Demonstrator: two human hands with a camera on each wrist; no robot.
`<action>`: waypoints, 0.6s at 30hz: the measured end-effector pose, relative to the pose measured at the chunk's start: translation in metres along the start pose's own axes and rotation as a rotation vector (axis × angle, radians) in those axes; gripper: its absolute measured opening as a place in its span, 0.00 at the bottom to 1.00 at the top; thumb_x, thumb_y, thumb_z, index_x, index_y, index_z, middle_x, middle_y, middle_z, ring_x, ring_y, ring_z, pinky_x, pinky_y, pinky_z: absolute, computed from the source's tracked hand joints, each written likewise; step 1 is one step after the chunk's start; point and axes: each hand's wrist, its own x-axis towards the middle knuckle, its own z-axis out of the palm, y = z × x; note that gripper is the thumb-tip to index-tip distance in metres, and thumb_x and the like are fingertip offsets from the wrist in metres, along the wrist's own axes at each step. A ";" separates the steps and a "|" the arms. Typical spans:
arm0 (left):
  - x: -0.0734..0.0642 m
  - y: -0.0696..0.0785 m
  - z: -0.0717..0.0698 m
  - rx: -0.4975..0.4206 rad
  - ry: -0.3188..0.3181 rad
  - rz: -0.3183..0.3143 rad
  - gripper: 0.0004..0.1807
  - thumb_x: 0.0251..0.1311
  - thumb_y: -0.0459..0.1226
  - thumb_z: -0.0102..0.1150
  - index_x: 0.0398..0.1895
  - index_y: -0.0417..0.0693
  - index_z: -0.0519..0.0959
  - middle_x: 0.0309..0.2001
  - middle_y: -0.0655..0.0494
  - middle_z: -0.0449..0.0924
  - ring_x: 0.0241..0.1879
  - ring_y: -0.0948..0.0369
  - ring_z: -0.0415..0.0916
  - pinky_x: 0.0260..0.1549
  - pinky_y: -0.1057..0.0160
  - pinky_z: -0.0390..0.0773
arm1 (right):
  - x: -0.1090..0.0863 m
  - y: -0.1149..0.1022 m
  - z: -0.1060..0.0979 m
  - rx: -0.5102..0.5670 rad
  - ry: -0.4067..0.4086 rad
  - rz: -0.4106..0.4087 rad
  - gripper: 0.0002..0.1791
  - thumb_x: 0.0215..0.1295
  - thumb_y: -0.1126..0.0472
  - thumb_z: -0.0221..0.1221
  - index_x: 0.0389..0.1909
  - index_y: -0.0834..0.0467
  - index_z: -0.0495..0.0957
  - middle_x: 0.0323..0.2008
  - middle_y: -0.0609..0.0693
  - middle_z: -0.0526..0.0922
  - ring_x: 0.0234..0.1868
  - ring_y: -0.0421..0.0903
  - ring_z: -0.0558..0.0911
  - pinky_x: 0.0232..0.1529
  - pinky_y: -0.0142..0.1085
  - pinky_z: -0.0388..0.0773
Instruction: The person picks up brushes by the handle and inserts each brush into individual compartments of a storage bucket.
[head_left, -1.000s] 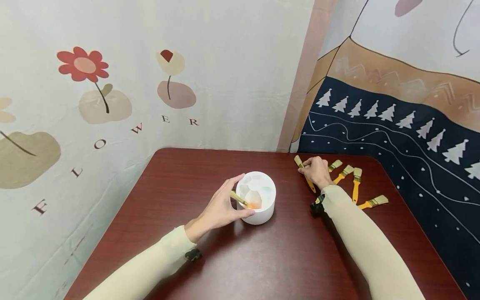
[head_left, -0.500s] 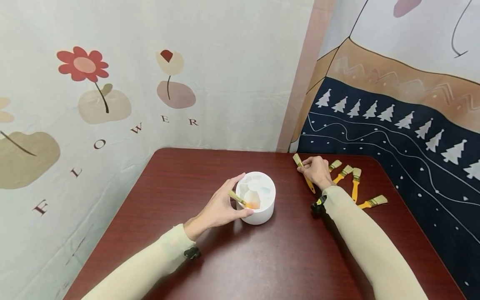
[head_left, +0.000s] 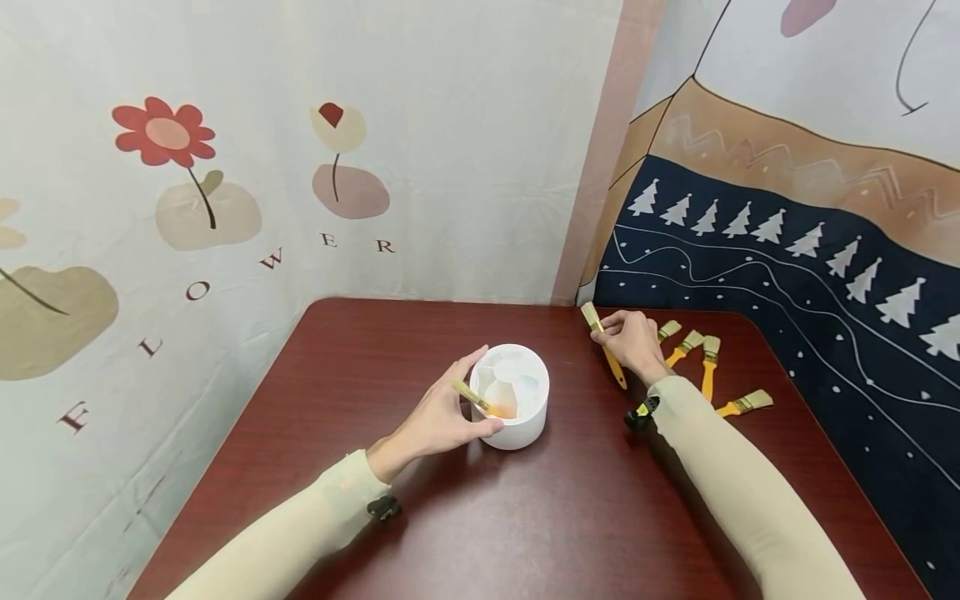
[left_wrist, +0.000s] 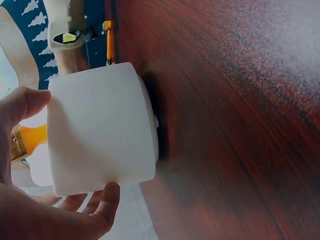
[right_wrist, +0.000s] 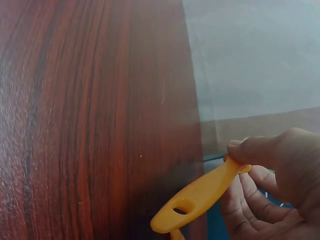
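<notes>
A white round container (head_left: 522, 435) with inner compartments stands on the table, and my left hand (head_left: 438, 415) grips its left side, thumb in front and fingers behind. One paintbrush (head_left: 471, 393) leans inside it, bristles up over the rim, yellow handle down in a compartment. Back right, my right hand (head_left: 633, 342) pinches another paintbrush (head_left: 613, 367) near the base of its bristles, and the handle angles down toward me. The right wrist view shows the yellow handle (right_wrist: 200, 197) with its hanging hole, held between thumb and fingers. In the left wrist view the container's smooth wall (left_wrist: 102, 130) fills the middle.
Several more yellow-handled paintbrushes lie fanned out right of my right hand, among them an upright-lying brush (head_left: 709, 367) and a brush (head_left: 746, 402) nearest the right edge. The dark red table (head_left: 555, 525) meets a printed cloth wall (head_left: 480, 167) at the back.
My right hand has shifted slightly left and the pinched paintbrush has risen a little with it. My left hand keeps its grip on the container, which stays in place.
</notes>
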 end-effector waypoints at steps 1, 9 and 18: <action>0.000 0.000 0.000 -0.003 0.000 -0.001 0.63 0.58 0.41 0.88 0.94 0.42 0.61 0.91 0.45 0.66 0.86 0.45 0.72 0.84 0.36 0.73 | -0.001 -0.001 -0.001 0.005 0.001 -0.001 0.20 0.79 0.53 0.76 0.58 0.65 0.91 0.50 0.64 0.97 0.49 0.61 0.94 0.48 0.46 0.93; 0.000 -0.001 0.001 -0.005 -0.007 -0.028 0.64 0.60 0.41 0.88 0.95 0.45 0.59 0.93 0.46 0.63 0.88 0.47 0.70 0.87 0.38 0.70 | -0.008 -0.009 -0.006 0.039 0.008 0.008 0.19 0.78 0.52 0.77 0.57 0.63 0.92 0.50 0.63 0.97 0.47 0.59 0.94 0.40 0.34 0.86; -0.004 0.001 0.009 0.020 0.059 -0.057 0.68 0.57 0.47 0.91 0.96 0.46 0.56 0.91 0.43 0.65 0.85 0.46 0.73 0.83 0.37 0.74 | -0.013 -0.016 -0.012 0.081 -0.001 0.006 0.20 0.77 0.50 0.77 0.57 0.63 0.91 0.50 0.64 0.97 0.45 0.56 0.95 0.37 0.29 0.85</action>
